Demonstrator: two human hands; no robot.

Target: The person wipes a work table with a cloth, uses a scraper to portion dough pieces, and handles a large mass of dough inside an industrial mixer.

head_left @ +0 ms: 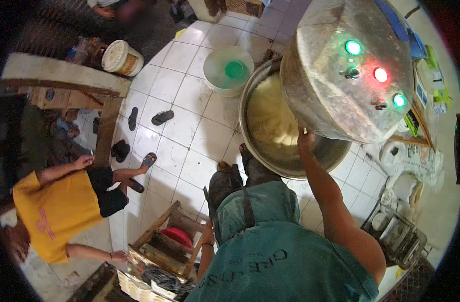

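Observation:
A large round metal mixing bowl [335,160] stands on the floor ahead of me, holding a mass of pale yellow dough [270,108]. Over its right side reaches the grey metal mixer head [315,75], with lit green and red lamps. My right hand [305,138] is over the bowl, by the mixer head's lower edge and close to the dough; its fingers show only in part, so their grip is unclear. My left hand [208,234] hangs low beside my thigh, next to a wooden rack [177,221]; its fingers are too hidden to read.
A white bucket [215,83] with a green scoop [234,70] stands left of the bowl. A person in a yellow shirt [58,211] is at the left, one hand near the rack. Sandals [162,118] lie on the tiles. White sacks [406,163] lean at the right wall.

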